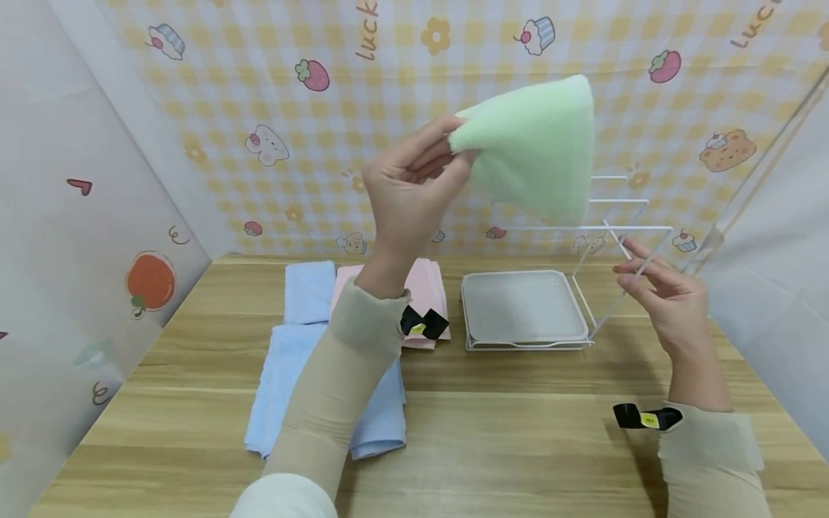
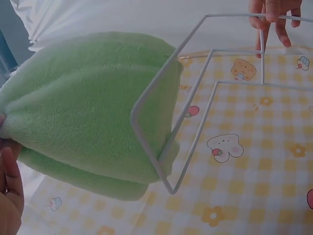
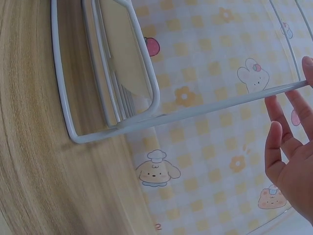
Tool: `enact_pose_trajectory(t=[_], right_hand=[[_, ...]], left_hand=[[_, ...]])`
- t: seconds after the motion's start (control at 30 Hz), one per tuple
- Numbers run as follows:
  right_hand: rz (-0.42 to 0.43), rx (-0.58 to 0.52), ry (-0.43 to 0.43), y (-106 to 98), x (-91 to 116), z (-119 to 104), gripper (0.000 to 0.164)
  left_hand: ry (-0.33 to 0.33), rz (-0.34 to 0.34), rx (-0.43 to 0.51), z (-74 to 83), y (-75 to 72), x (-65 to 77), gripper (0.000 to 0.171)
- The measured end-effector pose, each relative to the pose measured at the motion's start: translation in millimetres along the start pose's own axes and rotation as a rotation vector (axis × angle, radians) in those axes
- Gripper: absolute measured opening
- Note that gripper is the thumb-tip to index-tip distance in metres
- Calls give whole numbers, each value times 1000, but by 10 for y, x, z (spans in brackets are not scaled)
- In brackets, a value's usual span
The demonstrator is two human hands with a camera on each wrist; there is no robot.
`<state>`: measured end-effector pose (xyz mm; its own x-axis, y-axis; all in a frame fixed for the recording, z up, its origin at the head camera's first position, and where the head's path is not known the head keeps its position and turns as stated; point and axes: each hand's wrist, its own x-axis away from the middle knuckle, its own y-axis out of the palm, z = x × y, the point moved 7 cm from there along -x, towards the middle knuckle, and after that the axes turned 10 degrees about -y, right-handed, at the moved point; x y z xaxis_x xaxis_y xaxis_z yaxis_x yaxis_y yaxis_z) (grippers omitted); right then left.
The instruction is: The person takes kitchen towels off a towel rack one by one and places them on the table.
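In the head view my left hand [image 1: 417, 183] pinches one end of a folded light-green towel [image 1: 540, 151], raised above the table. The towel's far end fans out beside the upper loops of a white wire rack [image 1: 637, 229]. In the left wrist view, a rack wire crosses in front of the green towel [image 2: 98, 103]; whether they touch I cannot tell. My right hand [image 1: 667, 295] holds the rack at its right side. Seen from the right wrist, fingers of the right hand [image 3: 296, 142] lie on both sides of a rack bar [image 3: 210, 107].
A pale grey tray [image 1: 524, 306] sits low in the rack. Blue folded towels [image 1: 309, 291] and a pink folded towel [image 1: 427, 288] lie left of it, partly behind my left arm. Behind the wooden table [image 1: 492, 446] hangs a yellow checked cloth [image 1: 401, 86].
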<state>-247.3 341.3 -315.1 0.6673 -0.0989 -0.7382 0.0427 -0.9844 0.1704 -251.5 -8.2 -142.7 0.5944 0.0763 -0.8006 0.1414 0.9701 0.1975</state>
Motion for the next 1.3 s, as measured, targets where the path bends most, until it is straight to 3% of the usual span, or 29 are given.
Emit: enact_pose_trajectory(t=[0.37,0.8,0.9,1.17,1.3], right_hand=[[-42,-41,-16,41,-3,1,20],[-36,6,-41,29,-9,-22,16],[-43,0,-42,27,-9,-25,16],[-30,18,-30,35,-16,-27,16],[-8,39,-25,30,-20,-28,16]], left_hand=[[94,34,-25,73,-286,221,22],[77,143,-23,139,-665,288,23],[43,159,-93,133,-732,292,22],[-153,59,-251,22,-791,422,20],[-199,45,-278,-24,-812,507,20]])
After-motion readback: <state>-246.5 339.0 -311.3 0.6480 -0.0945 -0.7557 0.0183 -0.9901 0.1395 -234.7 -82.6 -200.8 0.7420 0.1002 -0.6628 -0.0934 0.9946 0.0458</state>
